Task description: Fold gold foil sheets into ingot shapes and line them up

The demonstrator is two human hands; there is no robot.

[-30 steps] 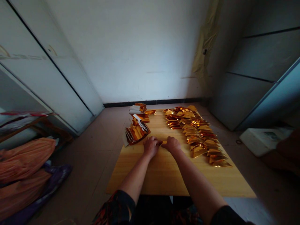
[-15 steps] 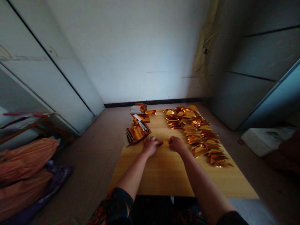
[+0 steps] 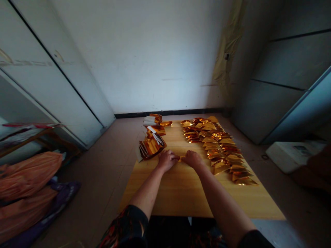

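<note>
My left hand (image 3: 167, 160) and my right hand (image 3: 192, 158) meet near the middle of a pale wooden board (image 3: 191, 199), pinching a small gold foil piece (image 3: 182, 158) between them. Most of that piece is hidden by my fingers. Right of my right hand lies a long double row of folded gold foil triangles (image 3: 216, 146). Left of my left hand, a stack of gold foil sheets with white paper (image 3: 150, 148) rests on the board's edge, and further pieces (image 3: 155, 130) lie behind it.
A tiled floor surrounds the board. White cabinet doors (image 3: 64, 79) stand at the left, above orange cloth bundles (image 3: 26, 182) and purple cloth (image 3: 58, 203). A white box (image 3: 294, 156) sits on the floor at the right, beside a dark brown shape I cannot identify (image 3: 317, 168).
My hands have drawn closer together over the small gold foil piece, and less of it shows now. The folded triangles and the stack have not moved.
</note>
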